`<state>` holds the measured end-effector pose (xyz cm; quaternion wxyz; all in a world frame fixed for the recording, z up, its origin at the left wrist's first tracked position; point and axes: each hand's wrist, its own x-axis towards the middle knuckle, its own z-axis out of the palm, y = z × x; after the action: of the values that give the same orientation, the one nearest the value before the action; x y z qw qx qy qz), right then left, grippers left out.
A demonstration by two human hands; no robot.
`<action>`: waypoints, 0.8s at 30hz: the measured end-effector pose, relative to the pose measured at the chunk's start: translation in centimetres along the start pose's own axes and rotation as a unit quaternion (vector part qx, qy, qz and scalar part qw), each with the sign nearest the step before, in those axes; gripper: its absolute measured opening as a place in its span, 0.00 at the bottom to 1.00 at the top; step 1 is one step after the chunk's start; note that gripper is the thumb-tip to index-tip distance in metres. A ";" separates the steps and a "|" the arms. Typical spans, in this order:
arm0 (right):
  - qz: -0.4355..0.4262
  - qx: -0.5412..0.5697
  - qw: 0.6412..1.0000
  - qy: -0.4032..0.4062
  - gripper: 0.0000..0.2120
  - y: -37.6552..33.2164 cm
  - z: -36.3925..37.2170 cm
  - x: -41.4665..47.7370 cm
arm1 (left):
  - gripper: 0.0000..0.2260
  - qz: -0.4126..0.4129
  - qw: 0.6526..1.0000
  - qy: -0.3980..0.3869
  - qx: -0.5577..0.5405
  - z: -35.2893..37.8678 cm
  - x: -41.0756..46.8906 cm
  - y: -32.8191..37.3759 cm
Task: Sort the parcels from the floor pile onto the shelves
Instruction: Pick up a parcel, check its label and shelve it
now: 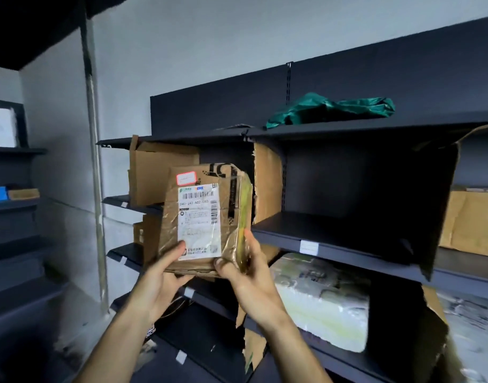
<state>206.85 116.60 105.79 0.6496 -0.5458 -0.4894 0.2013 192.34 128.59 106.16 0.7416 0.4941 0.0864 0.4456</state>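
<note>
Several dark metal shelves (334, 236) line grey walls (196, 51).

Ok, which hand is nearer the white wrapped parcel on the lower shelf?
Right. The right hand grips the brown parcel left of the white wrapped parcel; the left hand holds the brown parcel's far side.

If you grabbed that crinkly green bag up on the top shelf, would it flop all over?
Probably. The green bag lies crumpled and sagging along the top shelf, so it likely droops when lifted. Its shiny, wrinkled skin looks like thin plastic, so it may be slippery and light. It seems too flat to roll.
</note>
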 end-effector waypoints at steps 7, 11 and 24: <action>0.019 0.019 1.000 0.007 0.50 2.5 5.9 6.0 | 0.32 0.007 1.000 0.022 0.013 -7.5 6.0 0.3; 0.019 0.037 0.998 0.045 0.44 4.3 7.8 9.3 | 0.37 -0.009 0.999 0.023 0.023 -9.9 9.4 -0.1; -0.057 0.082 0.981 0.168 0.33 7.7 10.7 28.4 | 0.40 0.002 0.963 0.064 0.263 -10.9 27.5 3.4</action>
<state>212.33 147.16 109.82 0.7757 -0.4879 -0.3853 0.1088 200.33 156.63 112.10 0.5774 0.6421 0.2467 0.4398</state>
